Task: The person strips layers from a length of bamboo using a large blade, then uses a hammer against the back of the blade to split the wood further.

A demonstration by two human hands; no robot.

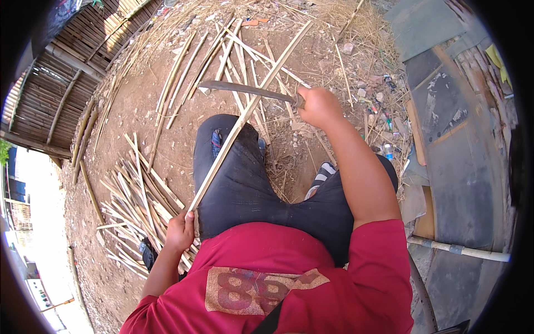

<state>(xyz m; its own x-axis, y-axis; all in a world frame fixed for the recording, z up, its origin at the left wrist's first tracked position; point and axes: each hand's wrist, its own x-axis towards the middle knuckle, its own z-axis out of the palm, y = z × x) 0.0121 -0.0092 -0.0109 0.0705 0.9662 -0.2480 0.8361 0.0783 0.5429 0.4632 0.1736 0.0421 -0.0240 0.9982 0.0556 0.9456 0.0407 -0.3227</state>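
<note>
**Long, pale bamboo strip (pixel 237 129) crossed by dark, curved metal machete (pixel 236 86)**

The strip is straight and narrow, slanting from near left to far right, held at its near end. The machete points leftward; whether its blade touches the strip is unclear.

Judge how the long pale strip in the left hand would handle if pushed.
The pale strip is probably fairly stiff: it runs nearly straight beyond the left hand. It looks light for its length, being so narrow. A sideways push would likely swing its far end, since the only hand on it grips the near end.
</note>
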